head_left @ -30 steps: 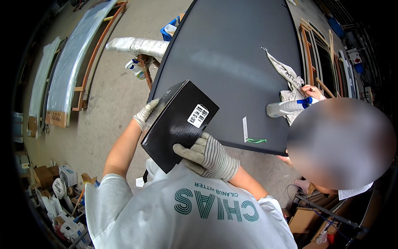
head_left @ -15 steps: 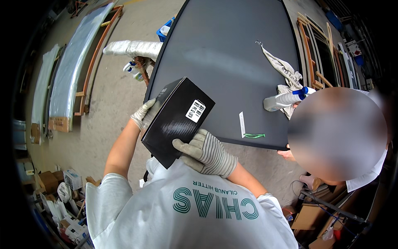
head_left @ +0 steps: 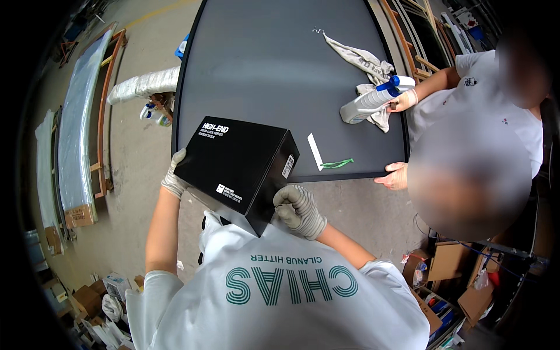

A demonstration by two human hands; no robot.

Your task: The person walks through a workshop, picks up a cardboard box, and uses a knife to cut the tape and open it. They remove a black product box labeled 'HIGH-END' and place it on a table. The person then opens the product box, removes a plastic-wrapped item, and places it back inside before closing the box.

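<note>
A black cardboard box (head_left: 224, 160) with white lettering on its top and a white label on its end is tilted in front of me, over the near edge of the dark panel. My left hand (head_left: 174, 175), in a pale work glove, grips the box's left side; its fingertips are partly hidden. Against the box's lower right end my right hand (head_left: 300, 211), in a grey striped glove, has its fingers curled into a pinch. Whether anything is between those fingertips is hidden. Just beyond the box, a white tag (head_left: 314, 150) with a green ribbon (head_left: 337, 164) lies on the panel.
The large dark panel (head_left: 251, 87) extends away from me. To the right, a co-worker's hand (head_left: 402, 100) holds a spray bottle (head_left: 370, 106) beside a rag (head_left: 361, 58); another hand (head_left: 394, 176) rests at the panel's corner. Wrapped panels (head_left: 87, 122) lean on a rack at left.
The box has turned so its lettered top faces up and its labelled end faces right. My right hand has slid off its face to the end, fingers curling. The view has shifted right.
</note>
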